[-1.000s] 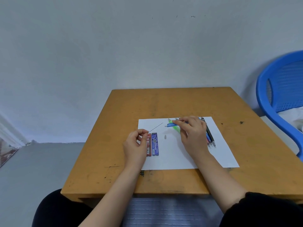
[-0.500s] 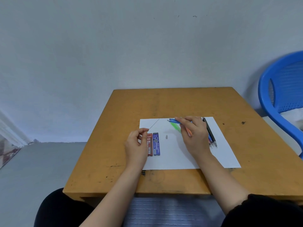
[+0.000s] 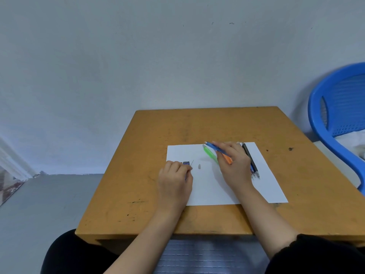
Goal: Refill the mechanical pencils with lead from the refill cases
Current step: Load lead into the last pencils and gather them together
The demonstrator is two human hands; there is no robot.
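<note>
The blue pencil [image 3: 215, 148] is held in the right hand [image 3: 236, 169], with most of its barrel projecting beyond the fingertips on the far-left side of the grip. Its long axis runs diagonally: the pale end points away from the person and to the left, and the orange section lies under the fingers toward the palm. The right-hand fingers are curled over the barrel and grasp it just above the sheet of paper [image 3: 217, 192]. The green pencil [image 3: 209, 153] lies flat on the paper just left of this grip, roughly parallel to the blue pencil. A row of dark pencils [image 3: 249, 158] lies on the grip's right side, their tips toward the person. The left hand [image 3: 174, 180] rests knuckles-up over the refill cases [image 3: 186, 163], of which only the far ends show beyond the fingers. Its fingertips are drawn together and pinch a thin lead [image 3: 192, 162], which rises from the pinch, tilted away and slightly right. A small grey cap [image 3: 199, 166] lies between the two hands, apart from both.
</note>
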